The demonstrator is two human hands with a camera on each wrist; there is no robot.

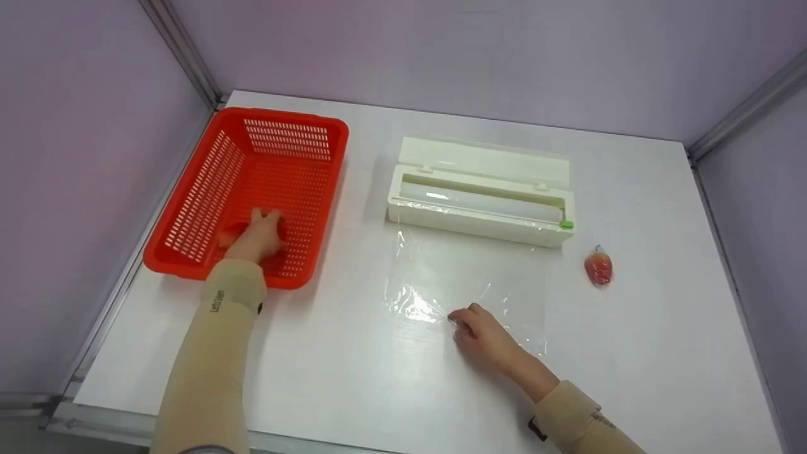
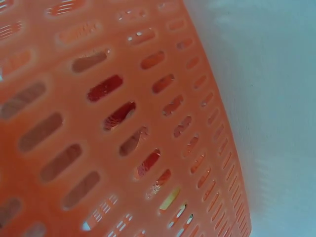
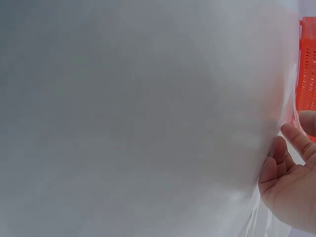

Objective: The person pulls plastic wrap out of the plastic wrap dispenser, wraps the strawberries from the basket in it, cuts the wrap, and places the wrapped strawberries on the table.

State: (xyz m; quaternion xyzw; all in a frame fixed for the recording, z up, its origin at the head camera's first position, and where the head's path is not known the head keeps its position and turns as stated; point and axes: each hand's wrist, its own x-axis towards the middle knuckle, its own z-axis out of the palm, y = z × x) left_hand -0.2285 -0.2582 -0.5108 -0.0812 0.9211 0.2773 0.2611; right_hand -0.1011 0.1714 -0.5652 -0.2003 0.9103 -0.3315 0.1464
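Beige sleeve [image 1: 211,366] foremost, the left hand [image 1: 257,239] is inside a red basket [image 1: 331,192], grip unclear, while the right hand [image 1: 485,337] pinches clear film [image 1: 466,284].

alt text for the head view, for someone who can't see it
A person's right hand pinches the edge of a clear plastic film sheet extending from an open white rectangular dispenser; the left hand is inside a red perforated plastic basket. A small, rounded, red-orange item lies right of the dispenser.
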